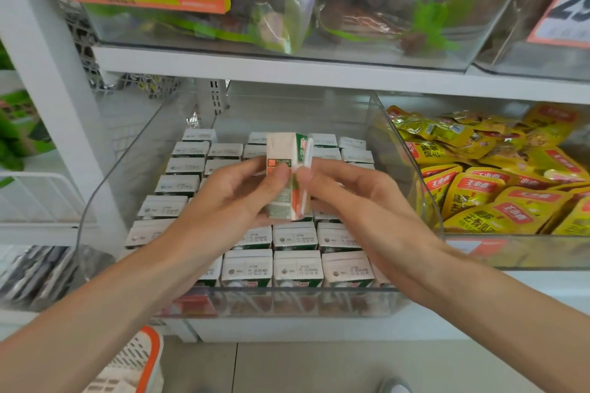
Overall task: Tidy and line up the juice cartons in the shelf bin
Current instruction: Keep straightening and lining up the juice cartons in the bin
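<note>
**Carton Held Above the Bin for Orientation**

Behind the clear front wall of the shelf bin [287,300], the standing cartons [297,266] sat upright in close rows. Above them, your left hand [242,198] and right hand [348,201] both pinched one juice carton [289,175], held upright, probably to orient it for a slot farther back.

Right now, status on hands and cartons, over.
Left hand and right hand grip one juice carton, upright above the rows. Other cartons stand in rows in clear bin. Nothing blocking the bin.
</note>
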Motion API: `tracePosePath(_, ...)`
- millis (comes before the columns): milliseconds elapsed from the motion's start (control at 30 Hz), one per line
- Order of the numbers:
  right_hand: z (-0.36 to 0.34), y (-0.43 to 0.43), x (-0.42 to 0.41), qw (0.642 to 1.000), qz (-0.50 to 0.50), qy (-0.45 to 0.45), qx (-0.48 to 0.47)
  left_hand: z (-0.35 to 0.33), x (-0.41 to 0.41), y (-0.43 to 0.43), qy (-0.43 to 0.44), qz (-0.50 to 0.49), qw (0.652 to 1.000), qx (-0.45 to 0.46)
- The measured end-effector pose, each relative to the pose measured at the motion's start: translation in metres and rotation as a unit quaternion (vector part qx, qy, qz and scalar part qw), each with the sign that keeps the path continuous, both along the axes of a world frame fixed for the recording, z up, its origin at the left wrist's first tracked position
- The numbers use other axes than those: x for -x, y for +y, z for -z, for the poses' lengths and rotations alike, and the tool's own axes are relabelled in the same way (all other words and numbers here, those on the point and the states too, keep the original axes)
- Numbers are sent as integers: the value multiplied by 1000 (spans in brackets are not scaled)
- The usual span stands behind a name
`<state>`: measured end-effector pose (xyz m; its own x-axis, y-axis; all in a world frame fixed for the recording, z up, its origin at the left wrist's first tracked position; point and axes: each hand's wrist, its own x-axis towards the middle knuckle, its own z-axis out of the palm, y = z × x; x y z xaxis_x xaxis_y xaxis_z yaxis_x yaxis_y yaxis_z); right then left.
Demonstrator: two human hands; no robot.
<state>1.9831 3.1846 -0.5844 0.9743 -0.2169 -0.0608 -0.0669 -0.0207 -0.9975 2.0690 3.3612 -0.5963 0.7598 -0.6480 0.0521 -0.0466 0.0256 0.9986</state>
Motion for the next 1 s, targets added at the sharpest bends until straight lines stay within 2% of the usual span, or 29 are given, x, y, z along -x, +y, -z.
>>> tracePosePath(133,2,0,-1,999,-1,-2,40,-1,-1,3,9,-4,1000,8)
tracePosePath(300,5,-5,-5,1000,4,14,-18,0,-5,6,41,-35,998,24)
tracePosePath(500,8,-4,-4,999,20,-8,-32,0,-6,5,67,-43,996,40)
tracePosePath(733,6,-5,-3,997,49,-43,29,1,-9,4,112,-57,990,60)
tracePosePath(867,6,-3,-4,994,52,-53,84,2,-9,5,99,-48,992,61)
tracePosePath(1000,5,-7,-7,994,81,-38,64,4,-10,7,84,-48,993,66)
